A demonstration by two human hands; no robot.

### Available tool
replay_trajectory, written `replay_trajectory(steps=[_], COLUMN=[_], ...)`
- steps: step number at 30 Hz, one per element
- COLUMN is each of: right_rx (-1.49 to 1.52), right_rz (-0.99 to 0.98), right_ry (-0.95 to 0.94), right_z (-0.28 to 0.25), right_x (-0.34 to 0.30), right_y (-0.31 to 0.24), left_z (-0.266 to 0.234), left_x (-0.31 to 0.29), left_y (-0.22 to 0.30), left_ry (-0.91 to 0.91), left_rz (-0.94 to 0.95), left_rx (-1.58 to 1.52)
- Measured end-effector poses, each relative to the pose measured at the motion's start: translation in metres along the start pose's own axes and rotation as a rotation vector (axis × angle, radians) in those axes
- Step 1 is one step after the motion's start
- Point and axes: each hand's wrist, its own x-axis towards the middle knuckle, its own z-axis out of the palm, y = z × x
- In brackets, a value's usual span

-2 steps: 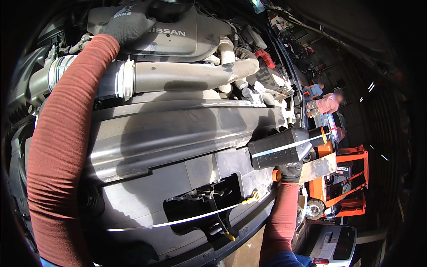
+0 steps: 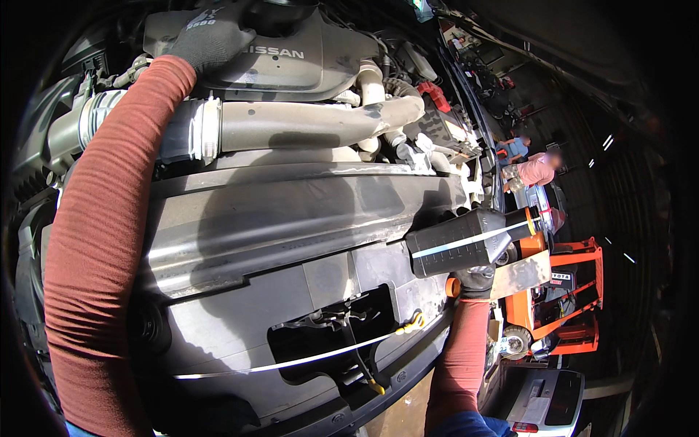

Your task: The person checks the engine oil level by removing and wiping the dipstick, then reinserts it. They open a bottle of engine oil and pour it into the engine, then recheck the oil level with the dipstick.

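Observation:
My left hand, in a dark grey glove, rests on the dusty engine cover at the upper left. Its thumb points right and its fingers look apart, partly cut off by the top edge. Beside it is a dark round opening or funnel, too shaded to make out. At the right, my right hand, gloved in black, is closed around a black plastic bottle. The bottle lies tilted, with a pale see-through level strip and an orange ring at its neck. An orange cap shows next to this hand.
A wide intake pipe crosses the engine bay. A dipstick with a yellow handle lies across the front panel. A battery with a red terminal cover sits far right. Beyond are an orange forklift, two people and a white vehicle.

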Motion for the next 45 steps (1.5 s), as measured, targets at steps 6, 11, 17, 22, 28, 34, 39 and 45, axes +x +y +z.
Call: replay_trajectory(steps=[6, 11, 17, 22, 28, 34, 39, 45], right_rx=[0.049, -0.151, -0.382, -0.501, -0.579, -0.542, -0.535, -1.046], right_rz=[0.008, -0.064, -0.093, -0.152, -0.201, -0.223, -0.211, -0.512], right_ry=[-0.003, -0.018, -0.109, -0.080, -0.050, 0.003, 0.024, -0.016], right_z=[0.003, -0.002, -0.012, -0.004, 0.007, 0.004, 0.003, 0.019], right_x=[0.002, 0.003, 0.005, 0.004, 0.005, 0.005, 0.007, 0.004], right_y=[-0.001, 0.001, 0.002, -0.004, -0.016, -0.008, -0.005, -0.025], left_z=[0.012, 0.024, 0.019, 0.012, 0.011, 0.013, 0.014, 0.007], left_x=[0.015, 0.012, 0.012, 0.011, 0.010, 0.011, 0.007, 0.004], left_y=[-0.016, -0.015, -0.013, -0.012, -0.010, -0.012, -0.009, -0.015], left_ry=[-0.171, -0.029, 0.086, 0.052, 0.015, 0.001, 0.097, 0.173], left_rz=[0.017, -0.063, -0.072, -0.019, -0.050, -0.039, -0.058, 0.002], left_rx=[0.125, 0.009, -0.089, -0.034, -0.023, 0.004, -0.094, -0.159])
